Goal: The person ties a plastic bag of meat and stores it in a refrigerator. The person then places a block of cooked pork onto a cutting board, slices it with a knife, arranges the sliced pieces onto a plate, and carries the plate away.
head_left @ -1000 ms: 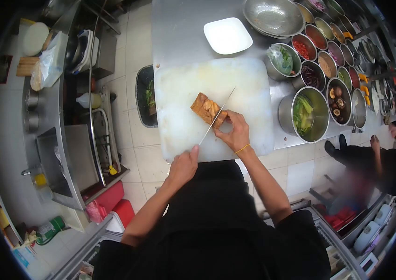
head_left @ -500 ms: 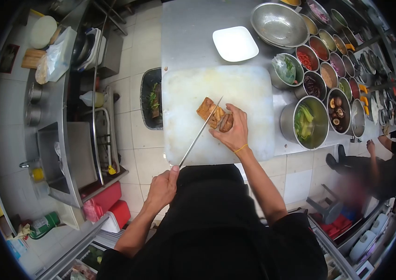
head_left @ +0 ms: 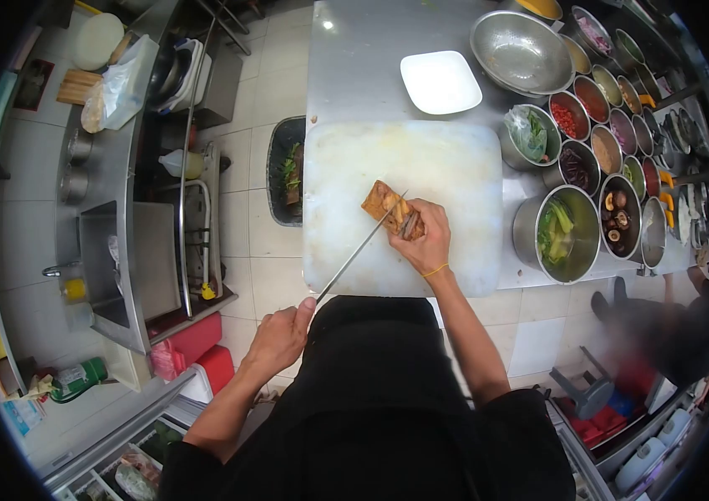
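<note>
My left hand (head_left: pixel 281 336) is closed around the handle of a long thin knife (head_left: pixel 356 252). Its blade slants up and to the right, with the tip end across a browned block of cooked food (head_left: pixel 379 199) that looks like meat. Fingers of my right hand (head_left: pixel 426 249) grip the block's right end, where cut slices sit close together beside the blade. Under it all lies a white cutting board (head_left: pixel 338 150). A white square plate (head_left: pixel 440 82) stands beyond the board's far edge.
Right of the board stand a pot of greens (head_left: pixel 557 238), a pot of mushrooms (head_left: pixel 617 219) and several ingredient tins. A large metal bowl (head_left: pixel 521 52) sits at the back. A black bin (head_left: pixel 278 179) is left of the table; another person (head_left: pixel 676 326) is at the right.
The knife has shifted along the block toward my right hand, its blade now nearer the slices. The whole view has moved slightly, and the person at the right has changed posture.
</note>
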`<state>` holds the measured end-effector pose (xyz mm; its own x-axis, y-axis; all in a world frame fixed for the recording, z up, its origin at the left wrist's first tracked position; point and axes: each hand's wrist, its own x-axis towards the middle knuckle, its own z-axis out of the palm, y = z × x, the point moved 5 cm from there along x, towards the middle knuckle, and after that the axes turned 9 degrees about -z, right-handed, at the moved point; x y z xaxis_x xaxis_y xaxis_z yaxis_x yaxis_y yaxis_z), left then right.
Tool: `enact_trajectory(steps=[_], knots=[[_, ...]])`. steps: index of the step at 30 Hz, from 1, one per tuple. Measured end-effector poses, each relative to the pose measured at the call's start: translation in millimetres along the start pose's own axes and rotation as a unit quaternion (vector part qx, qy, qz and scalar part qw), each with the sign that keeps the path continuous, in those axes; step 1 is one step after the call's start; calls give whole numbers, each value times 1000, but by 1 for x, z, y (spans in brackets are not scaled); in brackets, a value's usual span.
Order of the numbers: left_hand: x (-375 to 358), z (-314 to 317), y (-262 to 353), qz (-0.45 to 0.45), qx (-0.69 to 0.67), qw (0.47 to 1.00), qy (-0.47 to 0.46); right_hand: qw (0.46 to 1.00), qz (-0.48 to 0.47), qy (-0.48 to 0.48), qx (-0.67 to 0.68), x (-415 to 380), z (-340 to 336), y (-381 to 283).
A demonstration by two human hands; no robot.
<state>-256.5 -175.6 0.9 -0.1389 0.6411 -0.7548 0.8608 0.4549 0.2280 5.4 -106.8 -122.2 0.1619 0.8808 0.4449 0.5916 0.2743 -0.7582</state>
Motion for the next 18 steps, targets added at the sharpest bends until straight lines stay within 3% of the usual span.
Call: enact_trajectory(steps=[7, 18], knots=[[-6, -1, 7, -41, -17, 998, -44, 1000, -13, 6, 12, 3, -6, 0], [-12, 4, 26, -45, 5, 999, -17, 999, -26, -15, 21, 4, -5, -2]])
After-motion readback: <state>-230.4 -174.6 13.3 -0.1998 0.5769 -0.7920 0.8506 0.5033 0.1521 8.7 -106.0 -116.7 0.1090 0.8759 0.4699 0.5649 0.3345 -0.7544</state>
